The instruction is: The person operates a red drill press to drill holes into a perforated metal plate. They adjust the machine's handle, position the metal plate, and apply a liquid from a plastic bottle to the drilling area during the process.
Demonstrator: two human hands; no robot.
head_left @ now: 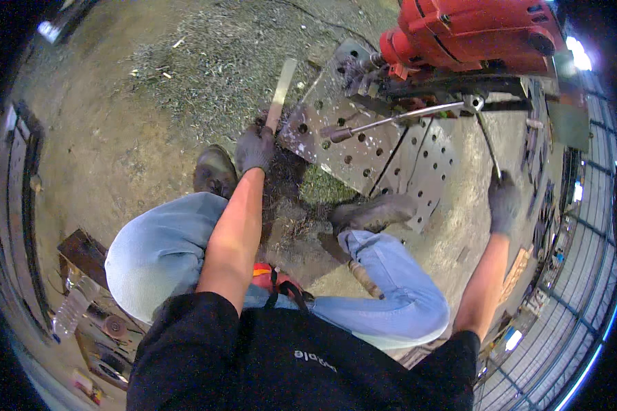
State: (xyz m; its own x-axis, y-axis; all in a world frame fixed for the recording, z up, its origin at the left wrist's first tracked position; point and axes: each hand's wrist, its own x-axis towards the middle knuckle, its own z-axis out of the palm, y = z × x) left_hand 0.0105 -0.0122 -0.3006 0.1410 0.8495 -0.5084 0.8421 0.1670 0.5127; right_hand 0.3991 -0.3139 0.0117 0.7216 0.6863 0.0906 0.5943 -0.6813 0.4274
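My left hand [255, 148], in a dark grey glove, is closed round the lower end of a flat metal strip [281, 92]. The strip points away from me, just left of a steel plate [349, 147] with rows of drilled holes. On the right, my gloved right hand [504, 205] grips the end of a thin feed lever [487, 140]. That lever runs to the hub of a red drilling machine [480, 41], which stands at the far edge of the plate. A second lever [397, 118] with a dark grip reaches left from the hub, untouched.
Metal shavings [206, 68] cover the floor at the far left. Between my boots lies a greenish patch [325, 185] beside the plate. Long metal pieces [14, 198] lie at the left, a plastic bottle [72, 312] at the lower left. Wire fencing [569, 294] runs along the right.
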